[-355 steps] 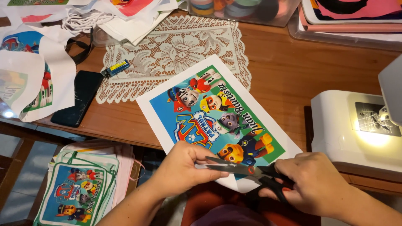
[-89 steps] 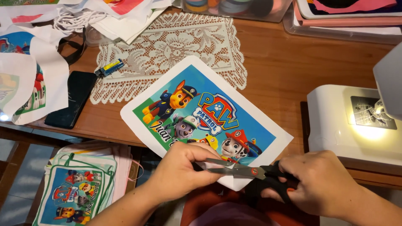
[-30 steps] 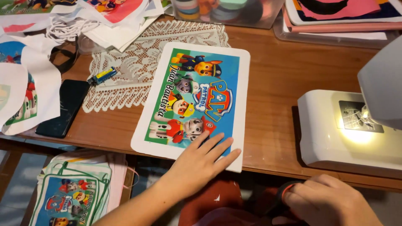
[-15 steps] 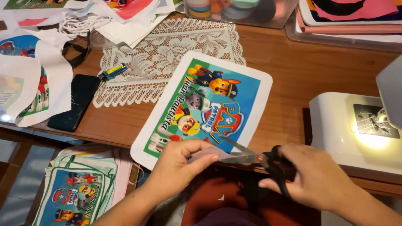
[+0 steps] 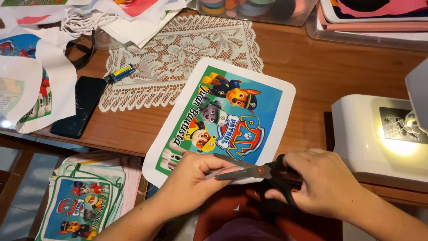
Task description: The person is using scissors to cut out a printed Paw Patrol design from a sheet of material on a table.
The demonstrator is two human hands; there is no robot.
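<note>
From the head camera: the printed fabric panel [image 5: 227, 120] lies just left of the white sewing machine [image 5: 379, 134], overhanging the table edge. The left hand [image 5: 194, 176] pinches its near border; the right hand [image 5: 323, 183] is closed around the scissors [image 5: 256, 172]. The panel looks thin, light and floppy, so it is best gripped close to the blades.

Desk clutter
Lace doily [image 5: 178, 58], black phone [image 5: 80, 107], small lighter [image 5: 119, 72], lit white sewing machine [image 5: 379, 138], stacked prints [image 5: 84, 205].
</note>
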